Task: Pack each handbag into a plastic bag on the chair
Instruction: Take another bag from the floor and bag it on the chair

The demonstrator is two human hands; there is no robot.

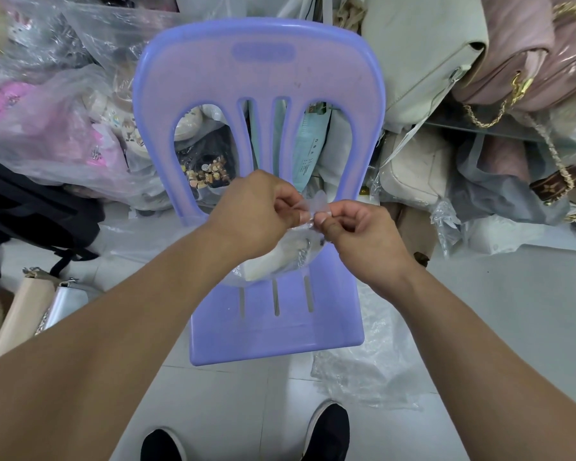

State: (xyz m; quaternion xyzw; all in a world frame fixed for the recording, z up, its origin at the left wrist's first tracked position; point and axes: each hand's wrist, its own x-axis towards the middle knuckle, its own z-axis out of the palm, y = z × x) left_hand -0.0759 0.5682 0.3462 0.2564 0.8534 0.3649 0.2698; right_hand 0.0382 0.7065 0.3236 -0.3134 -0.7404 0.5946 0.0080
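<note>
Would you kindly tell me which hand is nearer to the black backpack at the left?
Left. The left hand is to the right of the black backpack, over the chair; the right hand is farther right. Both pinch the plastic bag at its top.

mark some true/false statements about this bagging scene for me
1. The left hand and right hand pinch the top of the clear plastic bag holding a cream handbag. True.
2. The bagged handbag lies on the floor. False: it rests on the chair seat.
3. A beige handbag lies on the floor left of the chair. True.
4. The cream handbag has no chain. False: a metal chain shows on it.
</note>
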